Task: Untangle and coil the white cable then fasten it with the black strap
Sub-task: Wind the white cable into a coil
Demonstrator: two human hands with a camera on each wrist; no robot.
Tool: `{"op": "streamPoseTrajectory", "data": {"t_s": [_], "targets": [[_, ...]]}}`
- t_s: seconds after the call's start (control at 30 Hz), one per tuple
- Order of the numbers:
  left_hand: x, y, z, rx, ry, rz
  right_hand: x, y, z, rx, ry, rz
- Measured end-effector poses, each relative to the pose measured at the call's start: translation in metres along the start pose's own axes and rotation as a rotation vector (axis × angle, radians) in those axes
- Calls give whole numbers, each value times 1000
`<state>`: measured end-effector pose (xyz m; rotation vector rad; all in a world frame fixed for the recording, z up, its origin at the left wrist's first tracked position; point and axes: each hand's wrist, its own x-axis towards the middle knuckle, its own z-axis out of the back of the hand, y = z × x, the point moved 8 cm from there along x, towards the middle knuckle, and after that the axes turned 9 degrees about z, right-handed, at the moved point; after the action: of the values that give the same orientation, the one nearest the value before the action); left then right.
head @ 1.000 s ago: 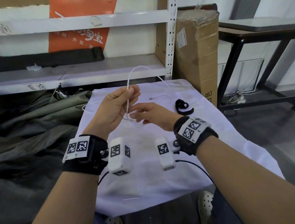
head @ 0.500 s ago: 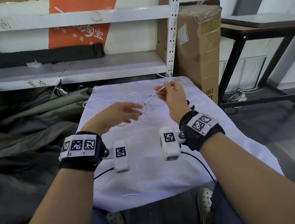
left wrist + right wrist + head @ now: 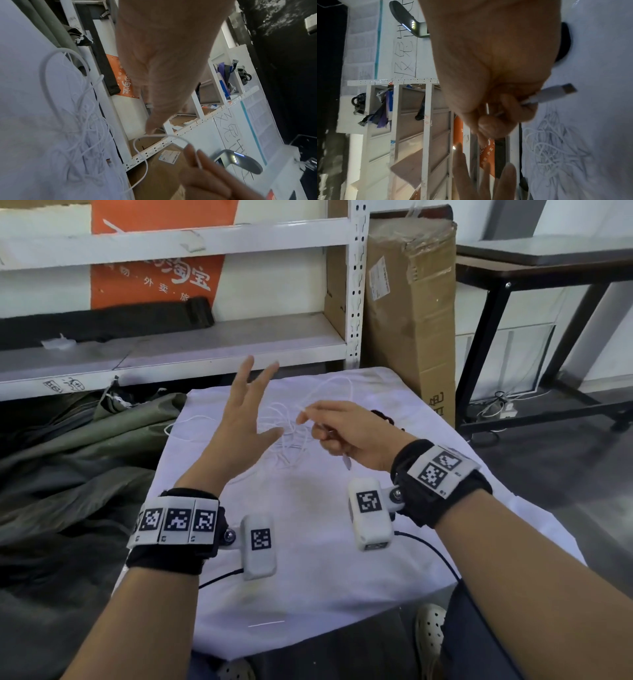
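The white cable (image 3: pixel 291 436) lies in a loose tangle on the white cloth (image 3: pixel 308 559). My right hand (image 3: pixel 315 419) grips the cable near its end, and the USB plug (image 3: pixel 556 92) sticks out below the curled fingers. From that hand a loop (image 3: pixel 154 138) runs back to the tangle (image 3: pixel 82 121). My left hand (image 3: pixel 253 405) hovers left of the tangle with fingers spread, holding nothing. The black strap (image 3: pixel 380 416) lies on the cloth, mostly hidden behind my right hand; it shows as a dark curve (image 3: pixel 565 43) in the right wrist view.
A white metal shelf (image 3: pixel 205 350) stands behind the cloth-covered table. A tall cardboard box (image 3: pixel 411 313) leans at the back right and a black-legged table (image 3: pixel 548 268) stands farther right. Grey-green fabric (image 3: pixel 68 457) is piled to the left.
My left hand has let go of the cable, lifted and spread its fingers. My right hand has come back down and closer with the cable end.
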<state>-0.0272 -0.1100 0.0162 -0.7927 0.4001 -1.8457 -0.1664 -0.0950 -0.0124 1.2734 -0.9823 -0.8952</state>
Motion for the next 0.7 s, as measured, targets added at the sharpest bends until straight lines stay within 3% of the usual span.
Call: {"op": "streamPoseTrajectory", "data": {"t_s": [0.1,0.17,0.27,0.37,0.43,0.53,0.6,0.63,0.7], "targets": [[2,-13,-4,-52,-9,-103,-8,7,-24,92,242,-52],[2,-8,-5,-110,-22,-8,-11,19,-28,235,266,-22],[-1,13,-8,-213,-11,239,-5,41,-9,627,147,101],[-3,20,-11,-261,49,320,2,45,29,1102,-71,203],[-5,20,-15,-274,101,347,0,30,55,1281,-302,236],[-10,23,-19,-226,162,379,-13,2,94,1339,-617,266],[-12,26,-20,-194,209,400,-18,-23,118,1219,-754,243],[-13,28,-20,-189,226,411,-17,-33,128,1136,-742,264],[-12,34,-18,-211,231,438,-16,-41,148,1074,-518,397]]}}
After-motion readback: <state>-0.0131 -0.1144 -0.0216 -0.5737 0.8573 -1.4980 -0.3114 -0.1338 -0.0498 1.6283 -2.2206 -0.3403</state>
